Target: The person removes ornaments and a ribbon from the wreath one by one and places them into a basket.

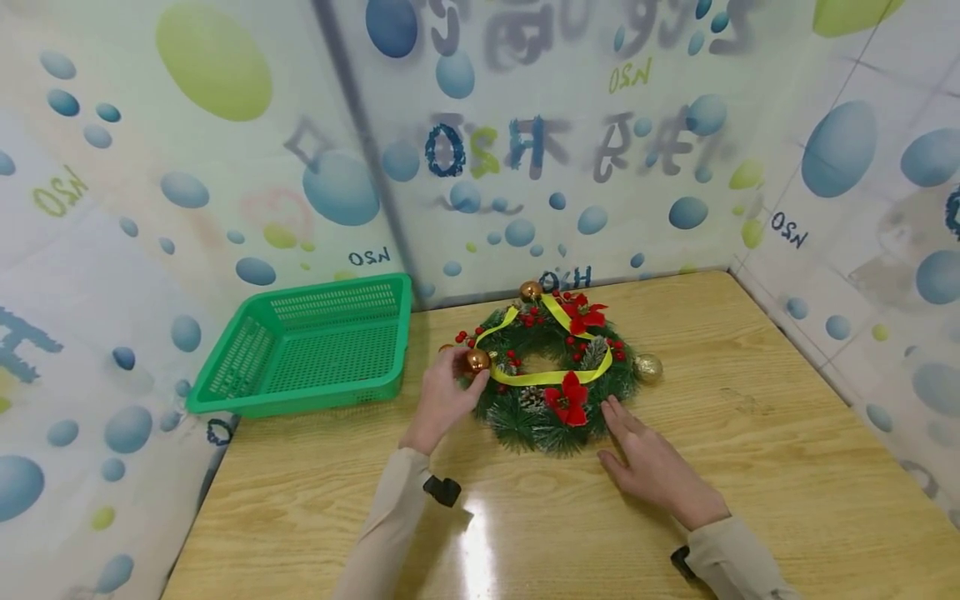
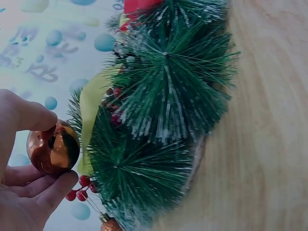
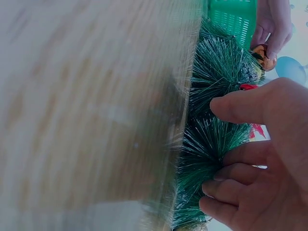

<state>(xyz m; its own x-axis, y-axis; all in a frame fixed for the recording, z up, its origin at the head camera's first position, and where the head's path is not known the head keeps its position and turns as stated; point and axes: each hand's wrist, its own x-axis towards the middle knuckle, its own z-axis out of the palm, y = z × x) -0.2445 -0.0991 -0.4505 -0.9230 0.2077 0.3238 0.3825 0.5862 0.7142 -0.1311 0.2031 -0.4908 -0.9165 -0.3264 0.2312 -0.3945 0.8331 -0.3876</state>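
A green pine wreath (image 1: 512, 423) lies on the wooden table, dressed with a yellow ribbon (image 1: 551, 377), red flowers (image 1: 567, 400), red berries and pine cones. At its left side my left hand (image 1: 442, 398) pinches a shiny copper ball ornament (image 2: 54, 148) between thumb and fingers, just above the wreath's edge. My right hand (image 1: 651, 467) rests at the lower right of the wreath, its fingertips touching the needles and its fingers fairly straight. Another copper ball (image 1: 531, 291) sits at the wreath's far edge, and a gold glitter ball (image 1: 647, 367) at its right.
A green plastic basket (image 1: 315, 400) with perforated sides stands on the table to the left of the wreath. Behind the wooden table (image 1: 757, 467) and along its sides hang patterned sheets (image 1: 517, 192) with blue and green dots.
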